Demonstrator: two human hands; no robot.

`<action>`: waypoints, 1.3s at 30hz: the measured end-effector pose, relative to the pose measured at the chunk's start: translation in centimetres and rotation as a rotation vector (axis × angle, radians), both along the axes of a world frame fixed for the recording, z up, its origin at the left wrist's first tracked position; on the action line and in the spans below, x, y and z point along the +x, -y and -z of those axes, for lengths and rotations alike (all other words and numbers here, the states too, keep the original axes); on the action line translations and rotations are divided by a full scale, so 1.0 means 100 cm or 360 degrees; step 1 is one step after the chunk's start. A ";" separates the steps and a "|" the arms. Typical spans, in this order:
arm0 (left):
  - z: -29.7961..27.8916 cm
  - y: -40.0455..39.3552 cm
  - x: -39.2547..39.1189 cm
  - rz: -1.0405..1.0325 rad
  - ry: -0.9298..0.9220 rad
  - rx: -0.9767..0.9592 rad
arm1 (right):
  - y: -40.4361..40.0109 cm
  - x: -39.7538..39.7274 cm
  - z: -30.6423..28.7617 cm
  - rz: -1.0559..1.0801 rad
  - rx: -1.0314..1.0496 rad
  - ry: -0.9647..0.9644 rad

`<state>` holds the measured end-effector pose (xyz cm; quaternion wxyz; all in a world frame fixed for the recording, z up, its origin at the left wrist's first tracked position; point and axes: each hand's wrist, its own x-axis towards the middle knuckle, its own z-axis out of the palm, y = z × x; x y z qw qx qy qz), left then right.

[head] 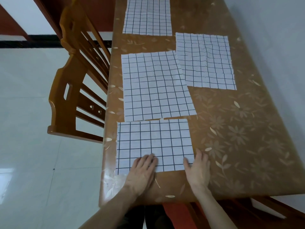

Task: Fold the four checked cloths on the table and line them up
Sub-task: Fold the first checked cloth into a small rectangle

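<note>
At the near edge of the brown flower-patterned counter [231, 129], a white cloth with dark blue checks [154, 141] is lying flat, its long axis running left to right across the person's front. Both hands are resting on its near edge. The left hand [142, 169] is lying palm down with fingers together and flat, covering the cloth's near edge a little left of the middle. The right hand [197, 169] is sitting at the near right corner, thumb on the cloth and fingers stretched along the right edge on the counter; neither hand is pinching or gripping anything.

The cloth is spreading away from both hands, so a fold would likely be carrying the near edge forward onto the far edge, or the right corner across to the left. The right hand is nearer to a free corner; the left is sitting inward from the left corner.

Three more white checked cloths are lying unfolded farther off: a large one [156, 86] just beyond the near cloth and almost touching it, another [206, 61] to its right, its edge overlapping or touching, and a third [146, 15] at the far end. A wooden slat-back chair [74, 83] is standing at the counter's left.
</note>
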<state>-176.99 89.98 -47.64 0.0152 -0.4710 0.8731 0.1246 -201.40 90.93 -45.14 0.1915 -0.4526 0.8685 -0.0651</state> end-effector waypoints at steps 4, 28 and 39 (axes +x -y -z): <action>-0.003 -0.006 -0.006 -0.0054 0.0053 0.0021 | 0.004 0.004 -0.006 0.0113 0.0146 -0.0004; 0.010 -0.015 0.018 0.0155 0.0151 0.0124 | -0.006 0.017 -0.016 0.0625 -0.0190 0.0701; -0.001 -0.013 0.017 0.0179 -0.0042 0.0098 | -0.003 0.061 -0.048 0.0536 -0.0579 0.0890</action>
